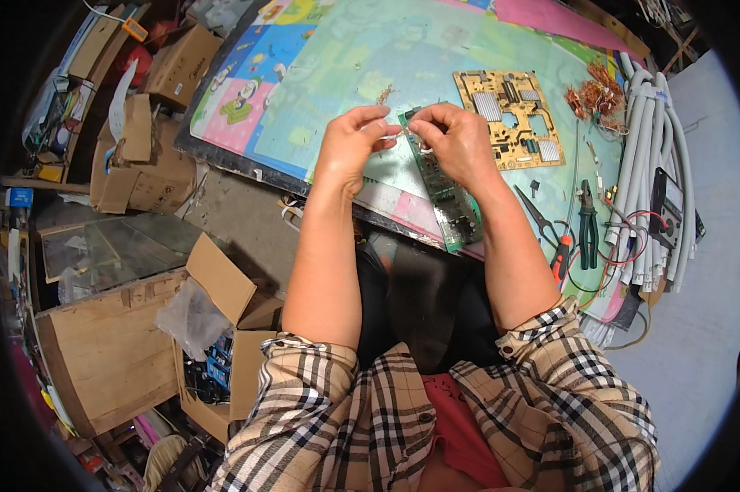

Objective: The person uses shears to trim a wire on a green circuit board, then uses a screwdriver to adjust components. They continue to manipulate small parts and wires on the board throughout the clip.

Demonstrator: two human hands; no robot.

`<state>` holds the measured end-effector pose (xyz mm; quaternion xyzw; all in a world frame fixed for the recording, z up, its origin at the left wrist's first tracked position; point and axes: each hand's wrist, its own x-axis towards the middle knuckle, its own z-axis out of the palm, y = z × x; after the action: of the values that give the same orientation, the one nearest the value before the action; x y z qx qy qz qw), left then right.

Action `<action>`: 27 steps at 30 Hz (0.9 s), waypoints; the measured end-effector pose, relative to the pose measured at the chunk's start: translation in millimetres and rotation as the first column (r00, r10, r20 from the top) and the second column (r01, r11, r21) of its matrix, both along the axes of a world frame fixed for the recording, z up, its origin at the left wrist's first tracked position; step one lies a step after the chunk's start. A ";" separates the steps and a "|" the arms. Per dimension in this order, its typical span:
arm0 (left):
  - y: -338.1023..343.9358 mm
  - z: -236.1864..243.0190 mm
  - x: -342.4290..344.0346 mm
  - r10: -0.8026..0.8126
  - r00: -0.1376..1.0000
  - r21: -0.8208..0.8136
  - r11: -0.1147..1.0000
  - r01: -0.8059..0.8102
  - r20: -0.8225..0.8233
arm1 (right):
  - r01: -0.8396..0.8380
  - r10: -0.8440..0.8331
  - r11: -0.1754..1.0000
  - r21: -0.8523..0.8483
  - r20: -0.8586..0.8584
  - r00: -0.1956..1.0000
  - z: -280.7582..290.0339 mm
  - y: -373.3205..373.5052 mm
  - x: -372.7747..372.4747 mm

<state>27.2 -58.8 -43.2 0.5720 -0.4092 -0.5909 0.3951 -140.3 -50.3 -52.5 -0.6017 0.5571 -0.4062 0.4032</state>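
Observation:
Both of my hands meet above the table's near edge, fingertips turned toward each other. My left hand [349, 143] is closed in a pinch, thumb against bent fingers; whatever it holds is too small to name. Beside it, my right hand [458, 141] also pinches, with a small pale bit at its fingertips that I cannot make out. A long, narrow green circuit board [448, 197] lies under the right hand, reaching down to the table edge. Farther right rests a tan circuit board [513, 119] with silver heat sinks.
Right of the boards lie long-nosed pliers [542, 215], green-handled cutters [587, 225] and a red-handled screwdriver [561, 258]. Copper wire scraps [601, 98] sit near bundled white tubes [644, 156] and a black meter [667, 209]. An open carton [243, 373] stands lower left.

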 end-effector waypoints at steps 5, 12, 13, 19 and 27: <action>-4.2 -0.4 5.9 0.154 0.988 -0.074 0.986 -0.152 0.020 | 0.028 -0.029 0.999 0.021 0.061 0.998 -1.8 -2.4 -4.2; 11.9 0.6 -25.2 -0.314 0.936 -0.047 0.949 0.311 -0.160 | 0.054 -0.076 0.996 0.073 0.355 0.932 -9.4 -5.8 0.7; 14.2 3.6 -26.1 -0.300 0.939 -0.012 0.953 0.302 -0.171 | 0.072 -0.100 0.993 0.089 0.361 0.927 -8.8 -5.7 0.9; 13.3 5.4 -21.6 -0.281 0.960 0.009 0.960 0.281 -0.016 | 0.139 -0.167 0.985 0.099 0.387 0.907 -1.2 -7.7 -5.7; 7.6 13.7 -11.0 -0.196 0.940 0.171 0.953 0.249 -0.278 | 0.123 -0.113 0.992 -0.016 0.296 0.949 -1.4 -5.3 -4.5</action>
<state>16.2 -51.2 -29.5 0.4774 -0.3539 -0.7402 0.3146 -144.9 -55.6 -53.8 -0.5069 0.5190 -0.5241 0.4462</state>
